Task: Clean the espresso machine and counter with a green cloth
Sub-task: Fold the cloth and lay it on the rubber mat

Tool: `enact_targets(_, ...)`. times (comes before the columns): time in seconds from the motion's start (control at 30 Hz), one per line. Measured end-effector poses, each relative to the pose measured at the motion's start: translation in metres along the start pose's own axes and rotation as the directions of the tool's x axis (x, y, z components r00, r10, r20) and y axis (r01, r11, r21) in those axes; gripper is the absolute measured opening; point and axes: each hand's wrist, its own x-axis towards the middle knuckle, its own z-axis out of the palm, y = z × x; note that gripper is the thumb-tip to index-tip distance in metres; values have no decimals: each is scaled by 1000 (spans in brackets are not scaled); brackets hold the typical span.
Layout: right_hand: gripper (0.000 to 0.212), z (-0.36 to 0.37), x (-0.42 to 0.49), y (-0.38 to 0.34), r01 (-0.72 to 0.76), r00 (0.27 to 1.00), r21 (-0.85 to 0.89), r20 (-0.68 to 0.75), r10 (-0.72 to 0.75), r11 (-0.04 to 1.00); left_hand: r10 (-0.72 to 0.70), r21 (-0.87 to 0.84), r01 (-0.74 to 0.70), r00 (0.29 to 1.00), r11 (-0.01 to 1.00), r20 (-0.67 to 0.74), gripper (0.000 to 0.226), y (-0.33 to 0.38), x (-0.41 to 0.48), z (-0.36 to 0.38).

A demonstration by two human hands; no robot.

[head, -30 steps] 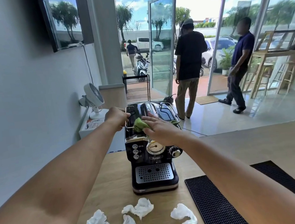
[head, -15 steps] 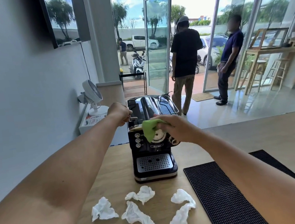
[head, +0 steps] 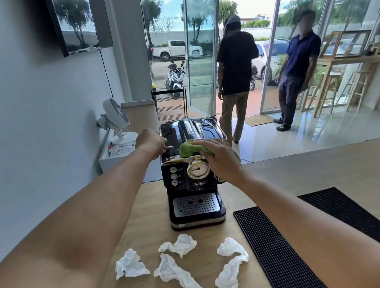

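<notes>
A black and chrome espresso machine [head: 193,191] stands on the wooden counter [head: 319,171], its round gauge and drip tray facing me. My right hand [head: 219,158] presses a crumpled green cloth [head: 188,148] onto the machine's top front edge, above the gauge. My left hand [head: 150,143] is closed around the top left corner of the machine. Both forearms stretch out from the bottom of the view.
Several crumpled white tissues [head: 177,244] lie on the counter in front of the machine. A black rubber bar mat [head: 293,250] runs along the right. A small white fan [head: 115,120] sits on a ledge at the left. Two people [head: 234,66] stand by the glass door.
My right hand first brought the cloth down from the machine's top over the gauge, then back up to the top front edge. My left hand stayed on the left corner.
</notes>
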Motion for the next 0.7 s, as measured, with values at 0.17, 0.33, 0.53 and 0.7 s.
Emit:
enact_targets(0.17, 31, -19, -9, 10, -2, 998, 146, 65, -7, 989, -8, 20, 8, 1000, 1000, -17, 20, 0, 2, 3)
enact_targets(0.33, 13, -57, -7, 12, -296, 955, 425, 124, 268, 855, 76, 391, 3, 979, 920, -187, 47, 11, -17, 4)
enact_targets(0.53, 31, -95, -19, 37, -578, 766, 691, 275, 582, 435, 536, 118, -522, 824, 844, -183, 27, 59, -65, 37)
enact_targets(0.7, 28, -127, -42, 61, -540, 726, 812, 315, 611, 222, 518, -287, -450, 823, 845, 233, 33, 91, -107, 82)
